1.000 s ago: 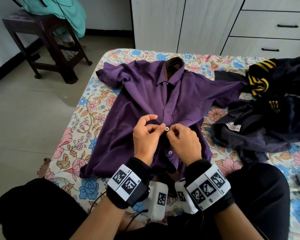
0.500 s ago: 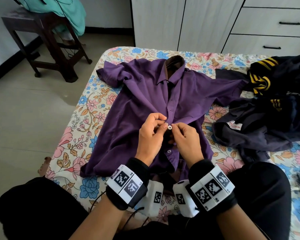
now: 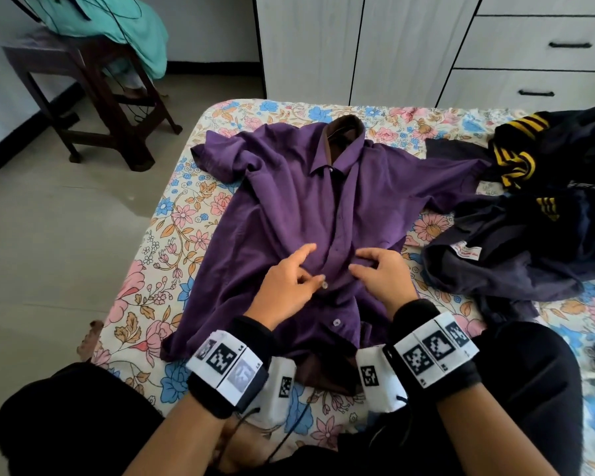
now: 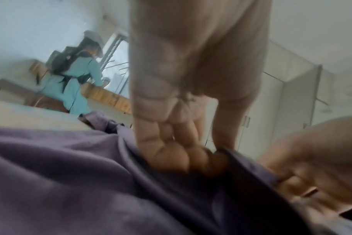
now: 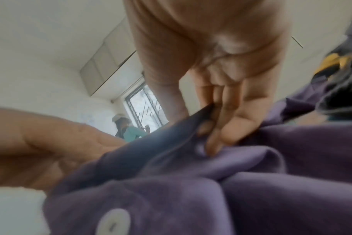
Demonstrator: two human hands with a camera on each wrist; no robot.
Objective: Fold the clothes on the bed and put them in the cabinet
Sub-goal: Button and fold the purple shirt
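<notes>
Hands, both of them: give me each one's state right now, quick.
Left hand: pinching the purple shirt front edge by a white button.
Right hand: pinching the shirt's other front edge.

Left hand [image 4: 181,111] fingers [image 4: 171,152] curl into the purple shirt [image 4: 70,174] — view blurred.

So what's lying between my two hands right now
In the head view, the buttoned front strip of the purple shirt runs between the left hand and right hand, with a white button by the left fingertips.
</notes>
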